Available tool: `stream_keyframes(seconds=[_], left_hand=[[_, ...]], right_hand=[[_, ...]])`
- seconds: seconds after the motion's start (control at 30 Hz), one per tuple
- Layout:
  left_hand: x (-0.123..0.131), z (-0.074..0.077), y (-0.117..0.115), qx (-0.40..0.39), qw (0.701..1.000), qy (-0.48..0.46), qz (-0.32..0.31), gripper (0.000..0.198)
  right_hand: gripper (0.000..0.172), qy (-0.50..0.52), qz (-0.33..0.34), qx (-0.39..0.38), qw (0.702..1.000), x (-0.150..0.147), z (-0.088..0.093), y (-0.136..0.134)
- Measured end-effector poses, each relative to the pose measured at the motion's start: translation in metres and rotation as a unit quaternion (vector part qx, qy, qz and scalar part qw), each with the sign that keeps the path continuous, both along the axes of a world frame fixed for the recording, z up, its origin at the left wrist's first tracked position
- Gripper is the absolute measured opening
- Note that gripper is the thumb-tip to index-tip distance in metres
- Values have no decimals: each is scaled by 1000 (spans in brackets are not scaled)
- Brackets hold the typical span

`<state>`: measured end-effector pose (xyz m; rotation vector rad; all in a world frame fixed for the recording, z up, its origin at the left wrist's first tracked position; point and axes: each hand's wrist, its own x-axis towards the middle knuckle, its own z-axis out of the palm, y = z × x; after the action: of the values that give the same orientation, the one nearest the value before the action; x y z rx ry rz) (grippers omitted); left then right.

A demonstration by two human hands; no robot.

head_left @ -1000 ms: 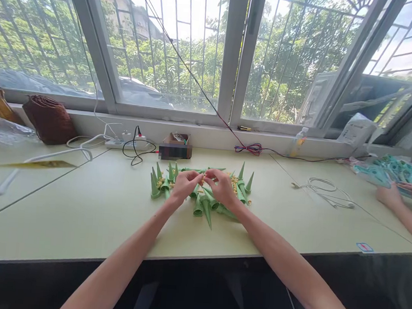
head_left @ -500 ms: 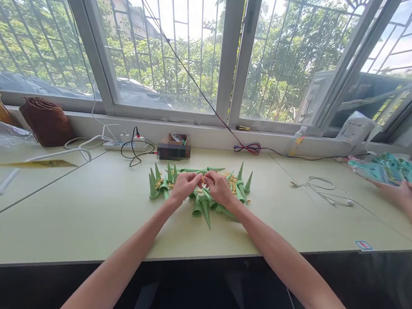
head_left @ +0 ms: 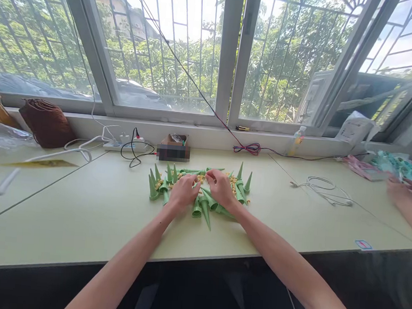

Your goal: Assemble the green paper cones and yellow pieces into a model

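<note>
Several green cones lie and stand in a rough ring on the pale table, with small yellowish pieces among them. My left hand is low over the left middle of the ring, fingers curled downward; what they hold, if anything, is hidden. Just beside it, my right hand has its fingers pinched together near the yellowish pieces, and anything between the fingertips is too small to name. The two hands are slightly apart.
Behind the cones stands a small box, left of a bundled cable. A bottle and a coiled white cable are to the right. At the far right another person's hands touch teal packages.
My left hand has moved slightly down and away from my right hand, which has barely moved. The other person's hands have shifted right, and a pink package is now visible beside the teal ones.
</note>
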<state>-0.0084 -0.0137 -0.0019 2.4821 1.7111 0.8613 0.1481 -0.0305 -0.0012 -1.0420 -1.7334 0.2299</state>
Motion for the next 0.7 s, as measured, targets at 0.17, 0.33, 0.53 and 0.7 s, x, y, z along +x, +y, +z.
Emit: stream_keyframes(seconds=[0.17,0.33,0.53,0.7], left_hand=[[0,-5,-2,-40,996,77,0,26],[0,-7,1,-24,998,49,-15,24],[0,-4,7,44,994,-98,-33,23],[2,-1,8,61,980,-179,-62,28]], right_hand=[[15,1,-4,0,1000,-1,-2,1],[14,-6,-8,5,1000,-1,-2,1],[20,-7,-10,-12,1000,0,-1,-1],[17,-6,28,-44,999,-1,-2,-1]])
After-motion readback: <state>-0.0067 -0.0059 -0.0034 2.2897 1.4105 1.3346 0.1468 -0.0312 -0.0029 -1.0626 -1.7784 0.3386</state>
